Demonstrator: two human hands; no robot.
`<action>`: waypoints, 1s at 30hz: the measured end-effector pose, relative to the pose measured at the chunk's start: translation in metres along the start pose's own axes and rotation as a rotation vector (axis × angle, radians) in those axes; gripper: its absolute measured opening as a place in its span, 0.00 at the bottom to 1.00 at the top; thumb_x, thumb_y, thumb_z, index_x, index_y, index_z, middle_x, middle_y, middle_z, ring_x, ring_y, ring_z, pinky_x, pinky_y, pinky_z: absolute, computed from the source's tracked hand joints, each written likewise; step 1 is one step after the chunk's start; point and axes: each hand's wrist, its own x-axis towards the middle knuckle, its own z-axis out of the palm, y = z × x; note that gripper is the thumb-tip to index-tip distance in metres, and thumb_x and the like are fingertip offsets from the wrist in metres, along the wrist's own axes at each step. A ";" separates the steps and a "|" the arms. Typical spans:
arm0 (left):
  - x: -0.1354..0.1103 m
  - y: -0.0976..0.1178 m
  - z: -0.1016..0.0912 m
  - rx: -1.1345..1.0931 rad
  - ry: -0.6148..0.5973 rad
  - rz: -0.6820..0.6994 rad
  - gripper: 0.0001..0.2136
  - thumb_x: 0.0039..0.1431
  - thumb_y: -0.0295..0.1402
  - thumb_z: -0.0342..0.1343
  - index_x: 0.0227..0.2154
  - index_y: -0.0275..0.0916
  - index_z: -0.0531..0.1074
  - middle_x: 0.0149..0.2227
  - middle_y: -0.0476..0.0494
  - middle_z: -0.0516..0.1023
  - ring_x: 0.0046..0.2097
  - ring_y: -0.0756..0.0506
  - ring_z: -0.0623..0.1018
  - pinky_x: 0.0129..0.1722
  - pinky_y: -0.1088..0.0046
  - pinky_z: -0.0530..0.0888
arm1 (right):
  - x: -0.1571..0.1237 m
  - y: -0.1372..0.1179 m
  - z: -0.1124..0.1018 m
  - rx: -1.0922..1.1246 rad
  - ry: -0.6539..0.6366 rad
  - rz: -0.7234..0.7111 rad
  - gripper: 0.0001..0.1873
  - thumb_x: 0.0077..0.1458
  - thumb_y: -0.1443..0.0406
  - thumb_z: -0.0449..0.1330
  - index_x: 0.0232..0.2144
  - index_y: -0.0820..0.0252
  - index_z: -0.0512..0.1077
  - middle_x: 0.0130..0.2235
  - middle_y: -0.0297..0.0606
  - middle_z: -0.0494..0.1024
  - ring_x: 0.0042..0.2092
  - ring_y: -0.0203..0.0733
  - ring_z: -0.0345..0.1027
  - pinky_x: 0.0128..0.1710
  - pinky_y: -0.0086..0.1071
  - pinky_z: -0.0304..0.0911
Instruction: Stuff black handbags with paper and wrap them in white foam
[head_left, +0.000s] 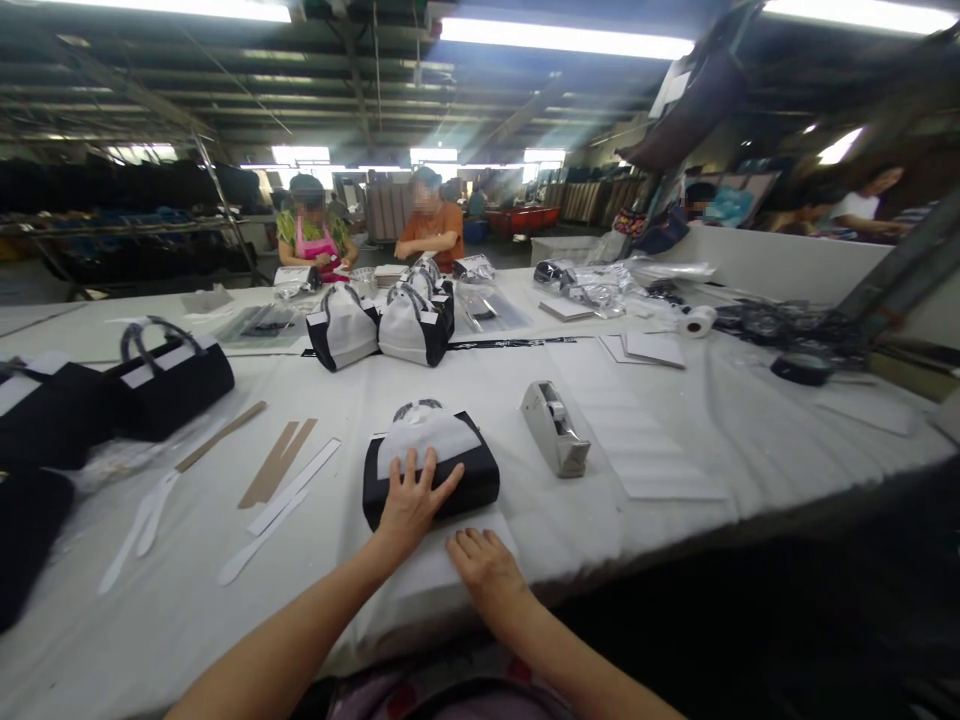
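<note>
A small black and white handbag (465,470) lies flat on the white table (660,440) in front of me, on a sheet of white wrapping (420,580). My left hand (411,500) rests on the bag's near side, fingers spread and flat. My right hand (486,562) lies on the white sheet just below the bag, its fingers bent down against the sheet. Neither hand grips anything I can make out.
A grey tape dispenser (555,428) stands right of the bag. Card strips (277,465) lie to the left, black bags (169,385) farther left. Two finished bags (379,325) stand at mid table. Two people (431,225) work at the far side. A tape roll (701,320) lies at right.
</note>
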 end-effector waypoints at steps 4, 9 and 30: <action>0.014 -0.011 -0.001 -0.008 -0.011 -0.024 0.48 0.44 0.38 0.65 0.63 0.56 0.39 0.64 0.31 0.53 0.60 0.23 0.59 0.53 0.40 0.57 | 0.015 -0.010 -0.025 -0.007 -0.070 -0.017 0.10 0.57 0.74 0.52 0.40 0.64 0.69 0.39 0.45 0.76 0.42 0.46 0.68 0.42 0.40 0.63; 0.021 -0.020 -0.004 -0.009 -0.012 -0.042 0.51 0.39 0.37 0.68 0.63 0.55 0.41 0.63 0.30 0.54 0.59 0.23 0.60 0.53 0.41 0.58 | 0.003 -0.032 -0.026 -0.047 -0.073 -0.100 0.07 0.56 0.74 0.53 0.37 0.65 0.68 0.37 0.47 0.75 0.40 0.47 0.68 0.42 0.41 0.63; 0.014 -0.004 -0.003 -0.113 0.004 0.044 0.29 0.59 0.33 0.50 0.61 0.60 0.49 0.59 0.40 0.61 0.56 0.30 0.64 0.51 0.44 0.62 | 0.035 0.002 -0.082 -0.039 0.001 -0.125 0.08 0.57 0.73 0.52 0.35 0.60 0.70 0.32 0.37 0.75 0.34 0.40 0.69 0.35 0.31 0.59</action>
